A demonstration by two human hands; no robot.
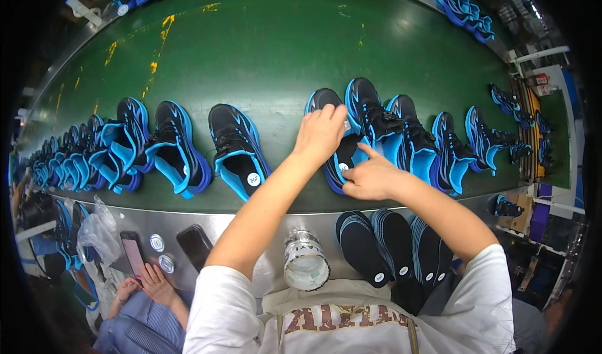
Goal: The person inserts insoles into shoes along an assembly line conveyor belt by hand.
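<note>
A black and blue sneaker stands in front of me on the green belt, its toe pointing away. My left hand is closed over its tongue and lace area, with a small pale bit showing by the fingertips. My right hand is at the shoe's opening, index finger stretched out and thumb apart from it, near the collar. Inside the heel shows an insole with a round white sticker. To the left, another sneaker also has a stickered insole. Close on the right stands a further sneaker.
Sneakers line the belt on both sides. On the metal ledge are a tub, black insoles, a dark phone, sticker rolls and a plastic bag. At the left, another person's hands touch a lit phone.
</note>
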